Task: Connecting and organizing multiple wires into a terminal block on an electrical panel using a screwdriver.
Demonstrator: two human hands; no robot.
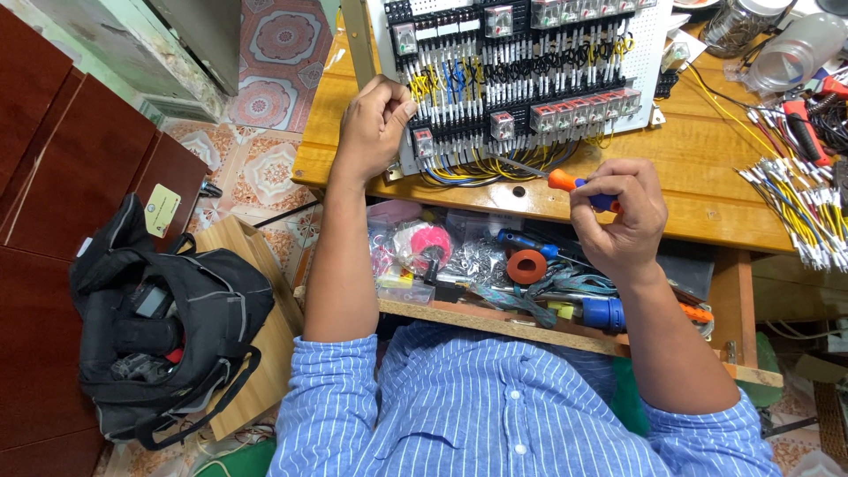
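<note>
Two hands work at a wooden worktop (707, 159). Left hand (375, 124), curled shut, presses against the wired panel (521, 79) of clear relays and coloured wires. Right hand (618, 216) wraps an orange-and-blue screwdriver (565, 182) before the panel. Loose wires (795, 208) lie right; an open drawer (495, 265) holds clutter below.
</note>
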